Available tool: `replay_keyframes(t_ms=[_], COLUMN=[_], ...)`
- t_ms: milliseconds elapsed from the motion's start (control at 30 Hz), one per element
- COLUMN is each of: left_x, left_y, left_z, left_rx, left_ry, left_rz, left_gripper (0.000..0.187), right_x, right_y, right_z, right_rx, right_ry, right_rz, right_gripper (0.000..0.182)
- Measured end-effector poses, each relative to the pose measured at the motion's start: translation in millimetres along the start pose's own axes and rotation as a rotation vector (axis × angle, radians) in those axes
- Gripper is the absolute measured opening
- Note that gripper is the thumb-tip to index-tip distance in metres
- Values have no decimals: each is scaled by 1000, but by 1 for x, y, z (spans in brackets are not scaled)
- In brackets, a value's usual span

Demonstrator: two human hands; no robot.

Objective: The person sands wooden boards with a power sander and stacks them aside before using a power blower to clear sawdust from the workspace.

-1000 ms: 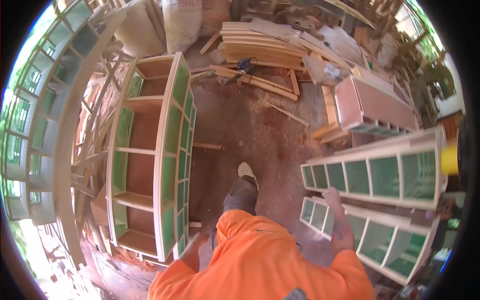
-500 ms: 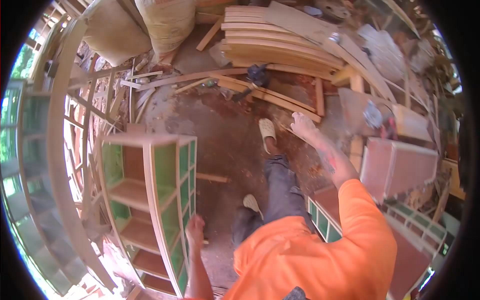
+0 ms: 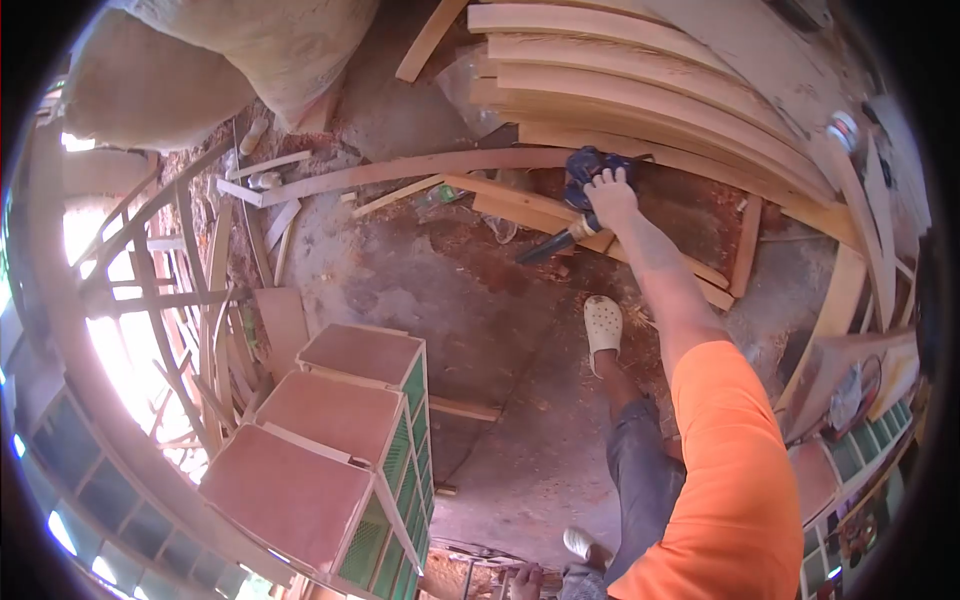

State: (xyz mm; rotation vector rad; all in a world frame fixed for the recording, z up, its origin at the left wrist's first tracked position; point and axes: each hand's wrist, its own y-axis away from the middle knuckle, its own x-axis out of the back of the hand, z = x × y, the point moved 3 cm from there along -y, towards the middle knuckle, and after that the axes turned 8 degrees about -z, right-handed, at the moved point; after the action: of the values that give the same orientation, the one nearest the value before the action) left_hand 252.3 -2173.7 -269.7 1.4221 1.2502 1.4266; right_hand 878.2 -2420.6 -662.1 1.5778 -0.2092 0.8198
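Note:
My right hand (image 3: 612, 195) reaches forward with its fingers bent over the body of a dark blue power tool (image 3: 590, 168). The tool has a black nozzle-like end and lies on wooden boards (image 3: 530, 208) on the floor. Only a small part of my left hand (image 3: 525, 582) shows at the bottom edge, low beside my leg; its fingers are too hidden to make out. To the left stand shelf cabinets with reddish-brown tops (image 3: 290, 490) and green mesh sides.
Long curved planks (image 3: 640, 90) are stacked at the top. Large sacks (image 3: 270, 50) sit at the upper left, above scrap wood (image 3: 190, 290). A short wood strip (image 3: 462, 408) lies on the floor. More cabinets (image 3: 815, 475) stand at the right.
My right hand has moved forward onto the power tool. My left hand has left the cabinet's side and shows lower down. The view has shifted and my body leans further forward.

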Motion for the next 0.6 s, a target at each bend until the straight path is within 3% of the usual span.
replay_keyframes(t_ms=[33, 133, 200, 233, 267, 367, 400, 433, 467, 533, 567, 600], left_x=[-3, -6, -7, -11, -13, -22, -30, -35, -39, -49, -49, -52], left_y=[2, 15, 27, 29, 35, 38, 35, 33, 31, 31, 28, 27], left_z=[2, 1, -2, -3, 17, 47, 50, 57, 61, 68, 70, 70], left_rx=[3, -5, -25, -26, 20, 8, 25, 31, 112, 273, 289, 253], left_ry=[18, 96, 150, 173, 121, 85, 343, 590, 717, 946, 1022, 1022], left_rz=[8, 19, 18, 7, -24, -84, -90, -112, -101, -113, -146, -201], left_gripper=[27, 29, 31, 32, 35, 40, 40, 41, 41, 40, 38, 37], right_x=[-1, -25, -16, -17, -19, 33, 40, 55, 84, 113, 125, 127], right_y=[-3, -22, 8, 30, 53, 169, 209, 253, 303, 397, 436, 475], right_z=[0, 3, -2, -4, -8, -46, -57, -71, -88, -124, -146, -161], right_rx=[2, 27, 112, 210, 275, 244, 305, 443, 448, 650, 752, 923], right_ry=[38, -17, -26, -112, -195, -349, -344, -417, -383, -436, -448, -552], right_rz=[65, 0, -132, -20, -41, -267, -261, -375, -561, -737, -737, -605], right_gripper=[31, 34, 35, 29, 31, 58, 64, 64, 61, 61, 65, 60])
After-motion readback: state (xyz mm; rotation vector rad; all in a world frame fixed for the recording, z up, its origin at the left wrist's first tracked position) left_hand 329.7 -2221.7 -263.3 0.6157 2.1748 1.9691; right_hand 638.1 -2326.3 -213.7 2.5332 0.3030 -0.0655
